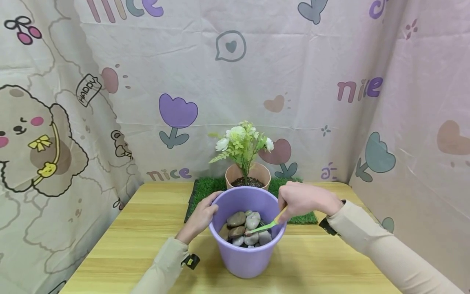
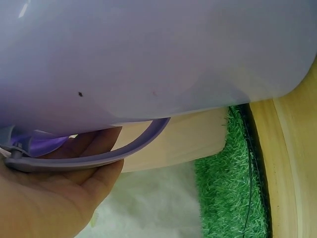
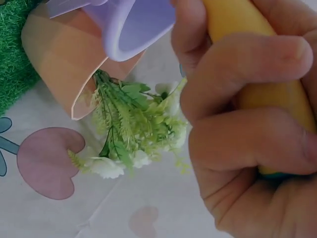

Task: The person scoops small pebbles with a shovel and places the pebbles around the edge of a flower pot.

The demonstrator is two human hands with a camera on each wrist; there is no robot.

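A purple bucket (image 1: 247, 258) stands upright on the wooden table, with several smooth grey and brown stones (image 1: 236, 219) inside. My left hand (image 1: 200, 213) holds the bucket at its left rim. In the left wrist view, its fingers (image 2: 101, 181) lie by the purple carrying handle (image 2: 106, 157), against the bucket's side. Over the bucket's right rim, my right hand (image 1: 306, 199) grips a small hand tool (image 1: 265, 227) with a green shaft and a yellow handle (image 3: 280, 99). The tool slants down to the stones; its tip is too small to make out.
Just behind the bucket stands a peach flowerpot (image 1: 231, 173) with white flowers and green leaves (image 1: 242, 143). A green artificial turf mat (image 1: 209, 187) lies beneath it. Printed cloth (image 1: 235, 90) hangs behind and on both sides of the wooden table (image 1: 147, 228).
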